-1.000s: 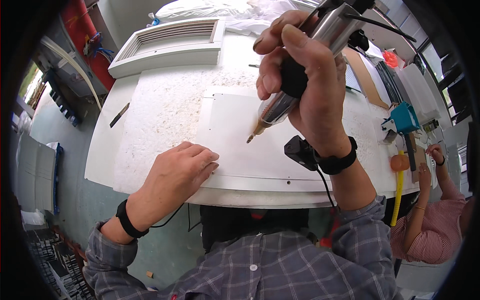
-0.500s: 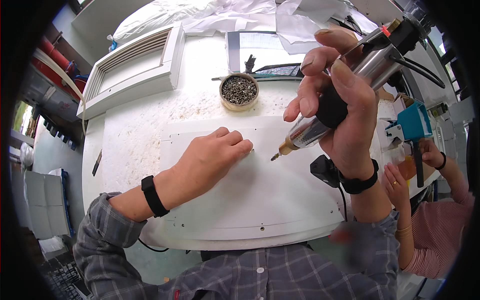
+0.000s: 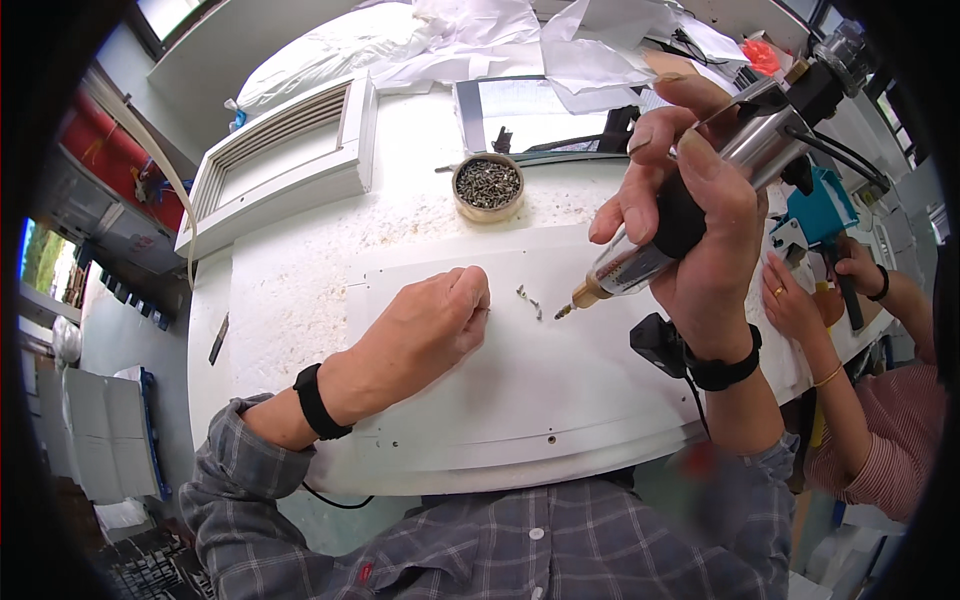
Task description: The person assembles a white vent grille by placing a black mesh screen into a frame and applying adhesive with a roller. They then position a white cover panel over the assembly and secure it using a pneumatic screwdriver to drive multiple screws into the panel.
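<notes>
While the right hand (image 3: pixel 700 215) stays raised above the desk's right half, its fingers are clamped around an electric screwdriver (image 3: pixel 690 215), a metal-bodied tool with a black grip and a brass-coloured tip angled down and to the left; the tip hovers just beside the loose screws (image 3: pixel 530 300) and does not touch them

Left hand (image 3: pixel 430 325): rests knuckles-up on the white panel (image 3: pixel 560 390), fingers curled together, thumb and forefinger pinched at a small item, apparently a screw, too small to tell for certain; black wristband on the wrist

White panel: flat sheet lying along the near edge of the desk (image 3: pixel 290 290), small holes along its near rim

Loose screws: two or three, lying on the panel between the two hands, nearer the screwdriver tip

Round bowl (image 3: pixel 488 186): brown-rimmed, filled with dark screws, standing on the desk just beyond the panel's far edge, near the desk's middle

White louvred grille (image 3: pixel 285 165): lies tilted at the far left corner of the desk

Crumpled white sheeting (image 3: pixel 460 40): heaped along the far edge

Another person's hand (image 3: pixel 795 305): at the right edge of the desk, wearing a ring, just beside a teal power tool (image 3: pixel 815 215); a black cable adapter (image 3: pixel 660 343) lies on the panel near the right wrist
</notes>
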Tool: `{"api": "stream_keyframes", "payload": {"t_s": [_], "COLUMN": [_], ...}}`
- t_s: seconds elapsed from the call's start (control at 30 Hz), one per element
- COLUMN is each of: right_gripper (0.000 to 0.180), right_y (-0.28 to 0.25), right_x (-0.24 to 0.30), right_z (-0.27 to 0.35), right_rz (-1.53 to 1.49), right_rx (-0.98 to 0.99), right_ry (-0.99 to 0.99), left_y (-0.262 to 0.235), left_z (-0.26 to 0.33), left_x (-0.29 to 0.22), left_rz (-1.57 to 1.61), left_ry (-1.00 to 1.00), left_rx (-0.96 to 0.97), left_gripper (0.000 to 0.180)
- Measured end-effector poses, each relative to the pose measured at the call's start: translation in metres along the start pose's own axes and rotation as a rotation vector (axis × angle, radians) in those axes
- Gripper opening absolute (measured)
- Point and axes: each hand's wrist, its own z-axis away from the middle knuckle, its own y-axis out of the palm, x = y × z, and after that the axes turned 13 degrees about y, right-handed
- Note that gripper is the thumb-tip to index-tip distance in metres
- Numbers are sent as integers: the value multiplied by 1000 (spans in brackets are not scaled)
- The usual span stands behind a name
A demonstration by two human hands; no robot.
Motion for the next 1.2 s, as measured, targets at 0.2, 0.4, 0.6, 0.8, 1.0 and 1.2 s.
{"api": "stream_keyframes", "payload": {"t_s": [0.2,0.4,0.6,0.8,1.0,1.2], "right_gripper": [47,45,43,44,44,44], "right_y": [42,72,99,92,107,89], "right_x": [-3,-32,-45,-52,-45,-64], "right_z": [-12,-50,-59,-66,-62,-75], "right_rz": [-97,-299,-444,-329,-447,-494], "right_rx": [108,361,322,301,255,437], "right_ry": [-60,-218,-56,-107,-42,-63], "left_y": [-14,-24,-38,-33,-27,-26], "left_z": [50,78,85,88,88,87], "left_x": [-11,7,24,32,35,35], "left_rz": [376,697,965,1152,1274,1327], "left_ry": [-92,-304,-380,-393,-448,-457], "left_rx": [-152,-359,-491,-510,-502,-503], "left_gripper": [15,16,16,17,21,22]}}
